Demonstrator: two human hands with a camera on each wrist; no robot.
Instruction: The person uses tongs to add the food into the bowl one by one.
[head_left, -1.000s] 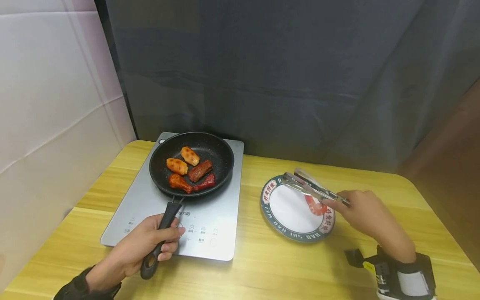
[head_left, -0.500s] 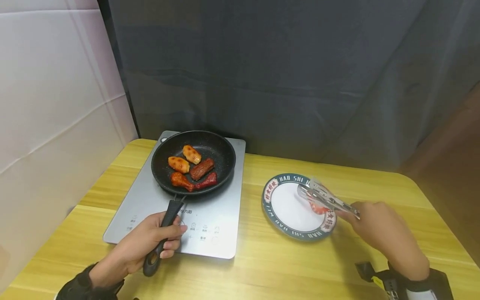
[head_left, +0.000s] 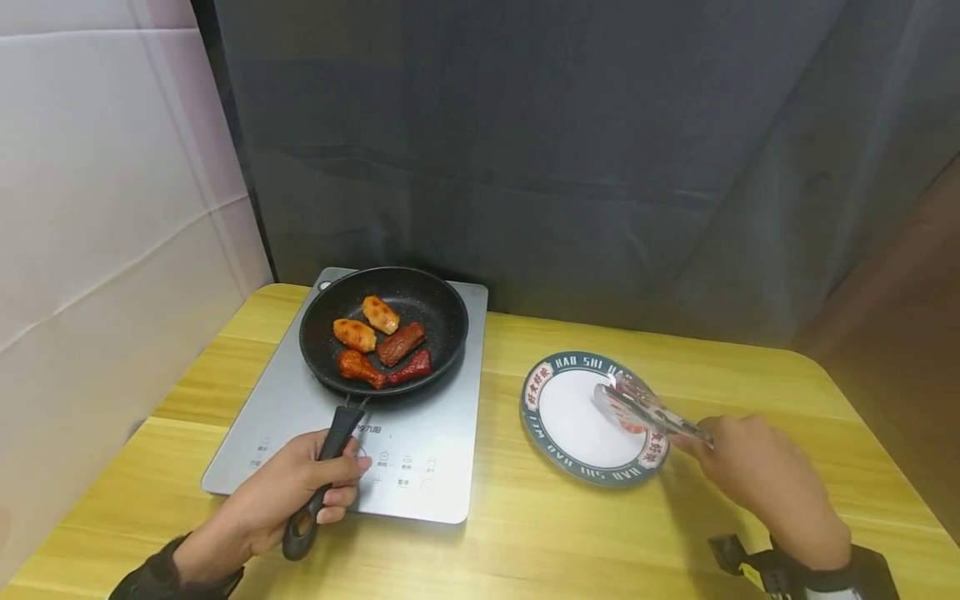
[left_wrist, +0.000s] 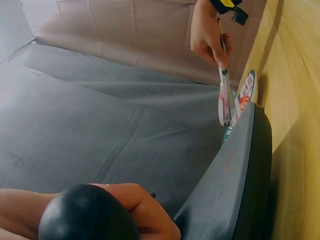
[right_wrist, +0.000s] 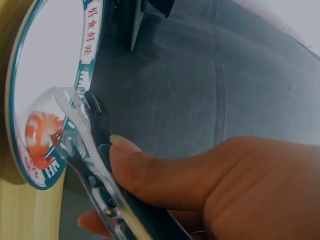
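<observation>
My left hand (head_left: 300, 483) grips the black handle (head_left: 342, 427) of a frying pan (head_left: 442, 308). In the pan lie two chicken wings (head_left: 354, 334), a dark brown chunk of meat (head_left: 401, 343), an orange-brown drumstick (head_left: 361, 367) and a dark red drumstick (head_left: 411, 367). My right hand (head_left: 761, 479) holds metal tongs (head_left: 663, 417), thumb pressing one arm. Their tips are over the right part of a white plate (head_left: 573, 425) with a green lettered rim. A red-and-white shrimp (right_wrist: 40, 135) is by the tips, partly covered in the head view; whether it is pinched I cannot tell.
The pan sits on a silver induction cooker (head_left: 300, 417) with printed touch controls. Cooker and plate stand on a yellow wooden table (head_left: 540, 542). A dark curtain (head_left: 525, 167) hangs behind, a white sheet (head_left: 97, 208) at the left and a brown one (head_left: 900, 292) at the right.
The right hand and tongs have drawn toward the right and down, and the tips now lie over the shrimp. The left hand keeps its hold on the handle; pan and plate stay put.
</observation>
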